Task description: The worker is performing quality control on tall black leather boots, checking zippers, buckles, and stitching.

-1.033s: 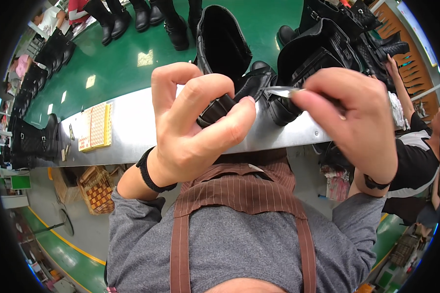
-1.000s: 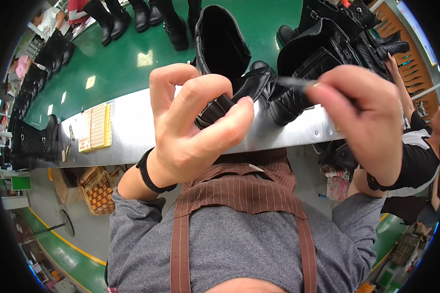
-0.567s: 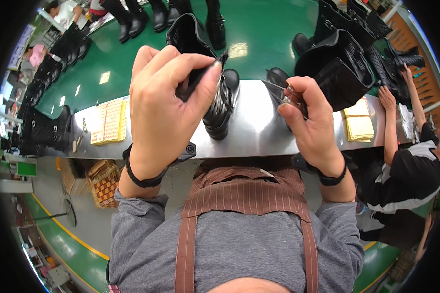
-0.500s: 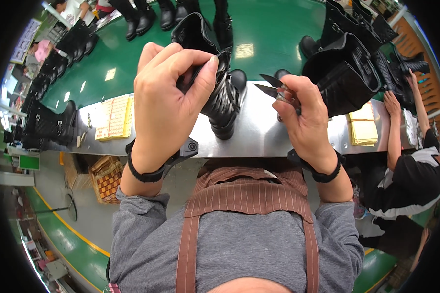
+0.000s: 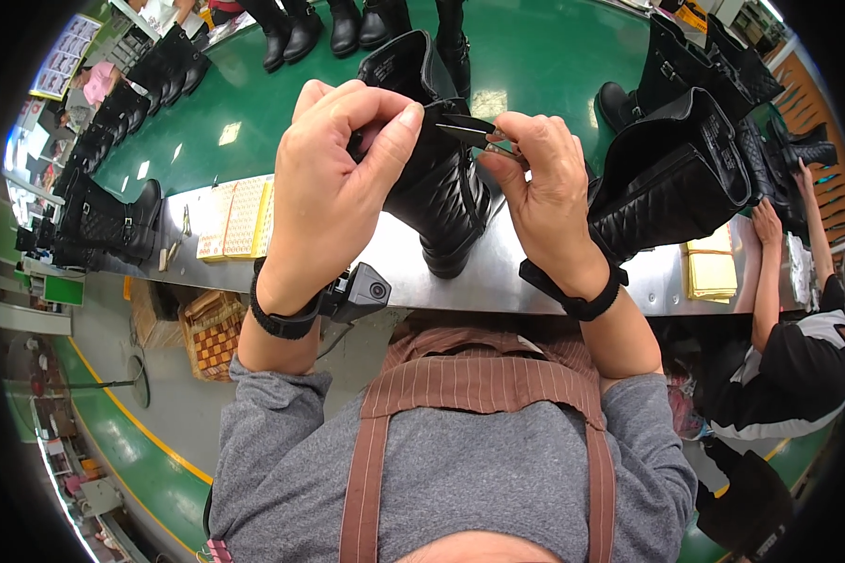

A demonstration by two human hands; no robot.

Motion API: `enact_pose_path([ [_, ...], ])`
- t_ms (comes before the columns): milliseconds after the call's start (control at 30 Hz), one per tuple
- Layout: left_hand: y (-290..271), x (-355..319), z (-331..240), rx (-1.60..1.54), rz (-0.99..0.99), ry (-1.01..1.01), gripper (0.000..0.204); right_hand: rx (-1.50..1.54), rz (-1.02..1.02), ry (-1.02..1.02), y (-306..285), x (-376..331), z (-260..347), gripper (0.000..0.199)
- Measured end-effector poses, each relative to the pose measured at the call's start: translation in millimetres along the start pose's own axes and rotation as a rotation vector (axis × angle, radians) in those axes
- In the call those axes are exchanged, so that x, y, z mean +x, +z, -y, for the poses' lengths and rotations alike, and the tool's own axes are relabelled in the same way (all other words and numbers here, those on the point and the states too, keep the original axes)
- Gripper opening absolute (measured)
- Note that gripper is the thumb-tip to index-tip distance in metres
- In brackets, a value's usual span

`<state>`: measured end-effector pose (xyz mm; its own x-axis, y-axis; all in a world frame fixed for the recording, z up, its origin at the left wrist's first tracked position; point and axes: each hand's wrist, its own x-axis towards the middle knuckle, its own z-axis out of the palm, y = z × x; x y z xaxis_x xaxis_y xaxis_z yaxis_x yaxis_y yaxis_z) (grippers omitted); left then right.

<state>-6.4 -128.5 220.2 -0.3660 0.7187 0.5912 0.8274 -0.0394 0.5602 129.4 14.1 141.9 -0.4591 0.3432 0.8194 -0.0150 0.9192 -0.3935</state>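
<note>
Bright, even light; white glare spots the green tabletop (image 5: 554, 66) and metal edge (image 5: 502, 267). Fisheye distortion bends the sides; corners go black.

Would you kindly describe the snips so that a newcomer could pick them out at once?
Start at the metal edge of the green worktable, where a quilted black boot stands beside the left hand. Near its top, the right hand holds the snips. Narrow, pointed blades distinguish them from the bulky black boots around.
</note>
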Motion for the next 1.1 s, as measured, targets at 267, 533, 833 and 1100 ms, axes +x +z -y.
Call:
enact_pose_path([
  [267,2,1,-2,-0.006,-0.031,0.064,0.012,0.052,-0.046,-0.037,-7,1,0,0.024],
  [533,-2,-16,-9,0.056,0.017,0.21,0.03,-0.004,-0.405,-0.056,-102,-36,26,0.033],
  [833,-2,-20,3,-0.229,-0.05,0.123,0.026,-1.043,0.233,0.647,-242,-62,-141,0.023],
  [1100,-8,-10,-10,0.059,0.075,0.171,0.028,-0.933,0.35,0.607,-195,-166,-222,0.024],
])
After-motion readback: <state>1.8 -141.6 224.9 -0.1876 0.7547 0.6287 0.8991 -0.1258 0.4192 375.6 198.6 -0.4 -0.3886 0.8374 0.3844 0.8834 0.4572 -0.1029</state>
